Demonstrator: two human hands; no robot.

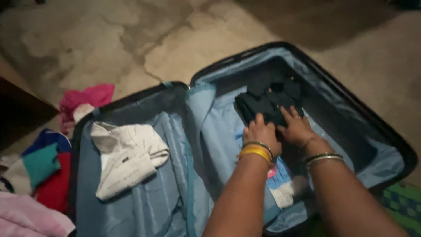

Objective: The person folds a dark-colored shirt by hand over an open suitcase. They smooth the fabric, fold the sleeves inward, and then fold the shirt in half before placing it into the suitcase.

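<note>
An open black suitcase (372, 118) with pale blue lining lies on the floor. In its right half sits a folded dark garment (268, 100). My left hand (262, 134) and my right hand (296, 127) both rest flat on the near edge of that garment, fingers spread and pressing down. Under my wrists lies a light blue and white cloth (280, 182). Yellow bangles ring my left wrist and thin metal ones my right. The left half holds a folded white shirt (127, 156).
A pile of loose clothes lies left of the suitcase: a pink piece (85, 98), a teal one (40, 164), a red one (57, 188) and a pale pink one (26, 217). A green patterned mat (401, 202) shows at lower right. Bare concrete floor lies beyond.
</note>
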